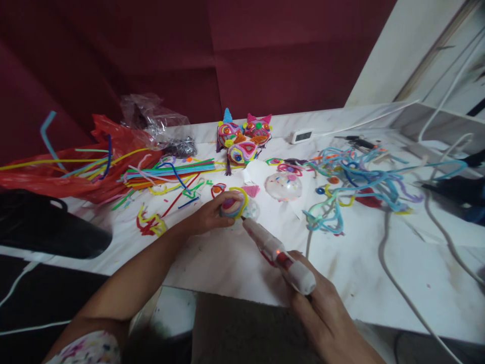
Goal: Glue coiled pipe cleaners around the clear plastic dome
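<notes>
My left hand [212, 212] is closed on a small clear plastic dome [250, 209] that carries curled pipe cleaners in yellow, blue and pink. My right hand [316, 298] grips a white hot glue gun [271, 242] with a small orange light on its body. The gun's nozzle points at the dome and reaches the yellow pipe cleaner [237, 191] edge; whether it touches is too small to tell. Just behind lies a pink triangular piece [250, 190]. A second clear dome [283, 186] with coloured specks rests to the right on white paper.
Decorated pipe-cleaner heads [244, 139] stand at the back. Straight pipe cleaners [170, 172] and a red plastic bag [22, 177] lie left, beyond a black container [49, 222]. Tangled blue pipe cleaners [356, 172], a small digital display [302, 136] and a cable [394, 283] are right.
</notes>
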Action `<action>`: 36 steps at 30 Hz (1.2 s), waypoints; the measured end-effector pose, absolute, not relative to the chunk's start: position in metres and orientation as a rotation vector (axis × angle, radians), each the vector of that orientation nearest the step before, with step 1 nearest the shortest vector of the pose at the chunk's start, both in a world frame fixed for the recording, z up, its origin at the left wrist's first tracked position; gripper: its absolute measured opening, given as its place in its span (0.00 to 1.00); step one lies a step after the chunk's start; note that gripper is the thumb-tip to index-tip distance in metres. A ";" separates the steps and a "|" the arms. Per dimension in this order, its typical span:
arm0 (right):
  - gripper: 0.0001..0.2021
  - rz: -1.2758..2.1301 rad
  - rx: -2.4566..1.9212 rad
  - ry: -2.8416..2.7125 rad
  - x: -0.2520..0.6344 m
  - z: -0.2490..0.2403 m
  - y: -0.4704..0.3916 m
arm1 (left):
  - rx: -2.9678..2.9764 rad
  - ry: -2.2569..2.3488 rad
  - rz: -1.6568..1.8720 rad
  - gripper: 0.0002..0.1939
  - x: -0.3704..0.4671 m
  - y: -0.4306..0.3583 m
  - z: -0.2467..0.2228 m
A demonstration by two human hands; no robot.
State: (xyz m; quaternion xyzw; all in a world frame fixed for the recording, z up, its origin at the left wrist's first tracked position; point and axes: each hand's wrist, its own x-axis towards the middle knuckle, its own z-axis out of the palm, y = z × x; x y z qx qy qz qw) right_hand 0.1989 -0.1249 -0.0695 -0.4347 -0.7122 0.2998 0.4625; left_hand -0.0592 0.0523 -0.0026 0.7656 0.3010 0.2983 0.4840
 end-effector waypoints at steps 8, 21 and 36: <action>0.15 0.835 -1.121 -1.705 0.208 -0.069 -0.117 | 1.828 0.651 0.725 0.27 -0.058 0.053 -0.002; 0.09 0.859 -1.172 -1.542 0.198 -0.053 -0.107 | 1.775 0.641 0.713 0.28 -0.060 0.054 -0.004; 0.15 0.940 -1.147 -1.656 0.209 -0.067 -0.117 | 1.786 0.644 0.672 0.29 -0.061 0.054 -0.002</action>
